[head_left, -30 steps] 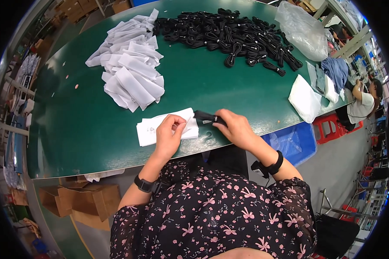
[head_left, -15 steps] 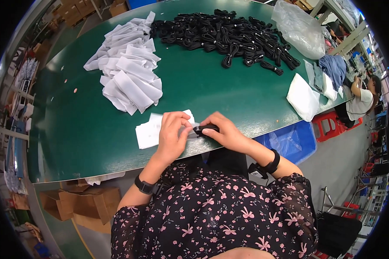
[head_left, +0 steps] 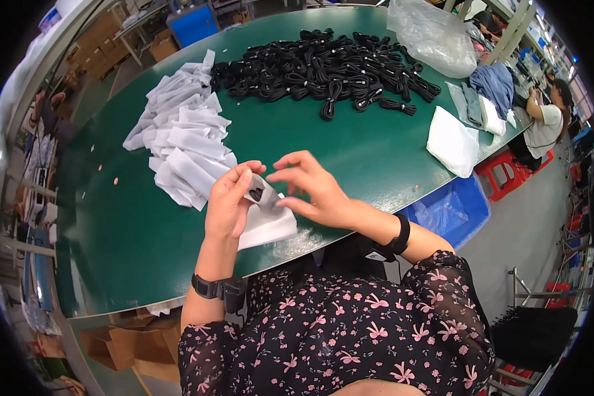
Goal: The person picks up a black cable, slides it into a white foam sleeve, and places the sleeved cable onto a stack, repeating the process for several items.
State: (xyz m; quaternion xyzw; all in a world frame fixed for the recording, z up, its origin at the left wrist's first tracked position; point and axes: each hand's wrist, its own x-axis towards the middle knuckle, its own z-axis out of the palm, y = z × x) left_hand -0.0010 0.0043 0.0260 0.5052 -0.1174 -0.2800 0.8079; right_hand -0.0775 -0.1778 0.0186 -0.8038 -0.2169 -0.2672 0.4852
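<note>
My left hand [head_left: 226, 203] pinches a small translucent bag [head_left: 268, 200] near the table's front edge. Inside the bag's mouth a black cable bundle [head_left: 256, 194] shows, its rest hidden by the bag. Just to the right, my right hand [head_left: 315, 190] has its fingers apart and holds nothing; whether its thumb touches the bag I cannot tell. A stack of flat white bags or sheets [head_left: 274, 229] lies under the hands. Beyond my left hand spreads a heap of whitish translucent bags [head_left: 185, 138].
A big pile of coiled black cables [head_left: 336, 69] lies across the far side. At the right are a clear plastic sack [head_left: 432, 36], a white packet [head_left: 453, 142] and a blue bin [head_left: 452, 214] below the edge. Another person [head_left: 544, 119] sits at the far right.
The black cable bundle has gone from my right hand into the bag. My right hand has let go with spread fingers. My left hand has raised the bag off the stack, toward the left.
</note>
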